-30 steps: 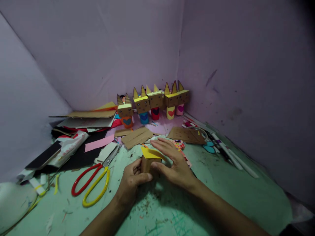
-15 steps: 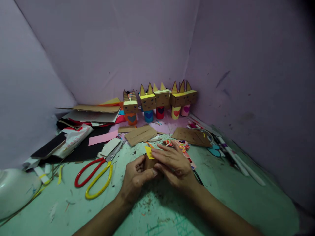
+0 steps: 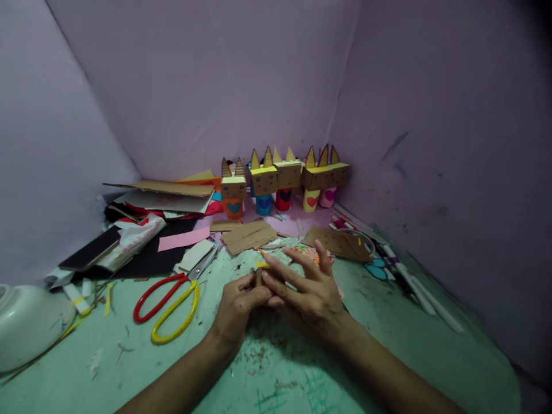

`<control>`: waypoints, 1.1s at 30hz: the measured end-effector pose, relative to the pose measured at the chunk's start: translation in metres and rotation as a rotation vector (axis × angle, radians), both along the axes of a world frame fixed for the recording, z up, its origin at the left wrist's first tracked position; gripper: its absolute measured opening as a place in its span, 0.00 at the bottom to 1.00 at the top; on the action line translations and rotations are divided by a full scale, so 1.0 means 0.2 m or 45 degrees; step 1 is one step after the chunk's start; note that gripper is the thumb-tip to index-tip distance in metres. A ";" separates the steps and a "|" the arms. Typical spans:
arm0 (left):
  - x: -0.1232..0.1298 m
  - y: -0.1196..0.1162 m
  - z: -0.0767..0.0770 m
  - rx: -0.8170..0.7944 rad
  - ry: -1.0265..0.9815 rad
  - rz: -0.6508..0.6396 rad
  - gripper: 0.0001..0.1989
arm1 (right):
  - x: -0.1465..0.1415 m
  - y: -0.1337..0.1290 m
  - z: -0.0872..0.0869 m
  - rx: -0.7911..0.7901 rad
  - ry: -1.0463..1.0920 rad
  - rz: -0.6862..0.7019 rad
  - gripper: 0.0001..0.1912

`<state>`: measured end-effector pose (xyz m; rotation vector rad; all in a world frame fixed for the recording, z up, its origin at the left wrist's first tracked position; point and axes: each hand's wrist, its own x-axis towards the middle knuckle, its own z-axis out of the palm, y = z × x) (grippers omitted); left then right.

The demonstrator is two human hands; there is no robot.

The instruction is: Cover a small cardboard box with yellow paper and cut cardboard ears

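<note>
Right of the scissors [image 3: 192, 283], my left hand [image 3: 236, 305] pinches the cardboard [image 3: 259, 278]; my right hand [image 3: 314, 294] partly covers it, fingers fanned. It looks light, crushable, best held by edges.

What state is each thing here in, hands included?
Left hand: curled, gripping the small brown cardboard piece.
Right hand: fingers spread, over the piece.
Small brown cardboard piece: held, mostly hidden.
Red-and-yellow-handled metal scissors: lying down, handles apart.
Pink paper strip: lying flat.
Cardboard-headed figures with coloured bodies: upright.
</note>
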<state>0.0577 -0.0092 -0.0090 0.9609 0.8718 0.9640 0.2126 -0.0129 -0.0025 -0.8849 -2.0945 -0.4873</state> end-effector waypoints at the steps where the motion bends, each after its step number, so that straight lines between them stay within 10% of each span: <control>1: 0.00 0.00 0.00 0.003 -0.002 0.007 0.08 | 0.01 -0.01 0.00 0.001 -0.008 0.032 0.14; 16: -0.01 0.01 0.01 0.190 0.079 0.119 0.21 | 0.01 -0.05 -0.05 -0.094 0.421 0.050 0.16; 23: 0.02 0.03 -0.01 0.489 0.641 0.511 0.23 | -0.08 -0.01 -0.11 -1.295 1.127 0.268 0.21; 33: 0.01 -0.02 0.01 0.379 0.235 0.126 0.24 | -0.07 0.03 -0.09 -1.440 1.508 0.351 0.22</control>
